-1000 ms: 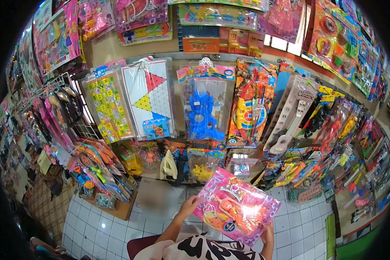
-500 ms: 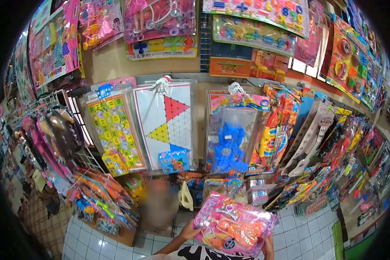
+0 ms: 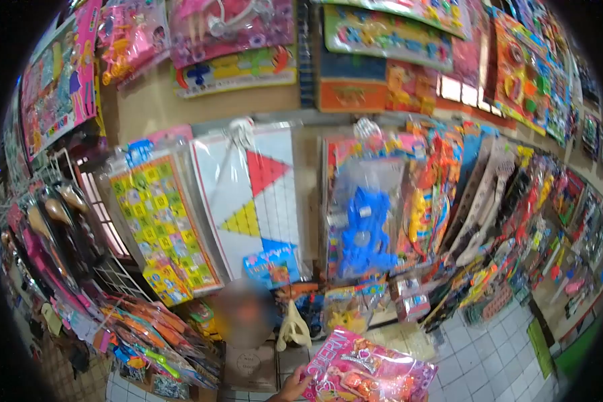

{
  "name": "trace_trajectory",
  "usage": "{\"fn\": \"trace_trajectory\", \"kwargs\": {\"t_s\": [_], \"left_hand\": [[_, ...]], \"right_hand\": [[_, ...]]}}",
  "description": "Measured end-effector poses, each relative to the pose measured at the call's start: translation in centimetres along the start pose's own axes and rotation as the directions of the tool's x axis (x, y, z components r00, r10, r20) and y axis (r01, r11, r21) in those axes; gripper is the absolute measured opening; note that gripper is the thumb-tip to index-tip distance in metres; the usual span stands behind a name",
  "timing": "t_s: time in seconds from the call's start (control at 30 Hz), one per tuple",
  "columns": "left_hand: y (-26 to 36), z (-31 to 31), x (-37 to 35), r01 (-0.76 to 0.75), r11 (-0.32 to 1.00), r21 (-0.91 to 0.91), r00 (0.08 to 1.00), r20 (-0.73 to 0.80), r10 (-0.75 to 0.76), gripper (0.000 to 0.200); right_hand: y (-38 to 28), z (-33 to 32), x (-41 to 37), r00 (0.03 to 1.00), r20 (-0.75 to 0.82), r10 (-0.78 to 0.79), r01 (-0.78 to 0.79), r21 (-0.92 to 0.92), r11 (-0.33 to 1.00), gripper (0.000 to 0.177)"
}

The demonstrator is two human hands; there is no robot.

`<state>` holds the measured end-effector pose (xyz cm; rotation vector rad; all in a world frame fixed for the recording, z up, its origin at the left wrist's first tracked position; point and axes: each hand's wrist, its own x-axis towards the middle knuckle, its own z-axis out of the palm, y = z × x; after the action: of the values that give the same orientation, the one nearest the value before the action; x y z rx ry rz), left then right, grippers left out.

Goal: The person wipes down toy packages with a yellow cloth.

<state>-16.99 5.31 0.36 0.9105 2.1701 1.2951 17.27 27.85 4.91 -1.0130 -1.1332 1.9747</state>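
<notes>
My left hand [image 3: 293, 387] is at the bottom edge, its fingers closed on the left side of a pink doll pack [image 3: 375, 368]. The pack is tilted, wrapped in shiny clear plastic, and shows a doll in an orange dress. Its lower part runs out of view, and my right hand does not show. Just beyond the pack, a yellow item in a clear bag [image 3: 347, 320] and a cream plastic hanger-like piece [image 3: 293, 328] sit below the display.
On the wall ahead hang a yellow number board [image 3: 164, 224], a star-pattern game board [image 3: 271, 174] and a bagged blue toy [image 3: 365, 234]. Packed toys crowd both sides. White floor tiles [image 3: 496, 348] lie at the lower right. A blurred patch covers something above a brown box [image 3: 248, 367].
The doll pack has moved down and slightly right in view, its lower part leaving the frame. My right hand, earlier at its right edge, has gone out of view. The wall display appears larger.
</notes>
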Motion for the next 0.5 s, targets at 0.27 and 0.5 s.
{"fn": "trace_trajectory", "kwargs": {"t_s": [0.27,0.5], "left_hand": [[-3.8,2.7,-5.9,0.119,0.983,-0.143,0.972,-0.184,-0.144,0.039],[-9.0,1.7,-15.6,0.03,0.992,-0.119,0.974,-0.219,-0.056,0.03]], "right_hand": [[10.0,-3.0,-1.7,0.988,-0.118,-0.099,0.073,-0.208,0.975,0.066],[15.9,-3.5,-10.5,0.97,-0.101,-0.221,0.19,-0.25,0.949,0.059]]}}
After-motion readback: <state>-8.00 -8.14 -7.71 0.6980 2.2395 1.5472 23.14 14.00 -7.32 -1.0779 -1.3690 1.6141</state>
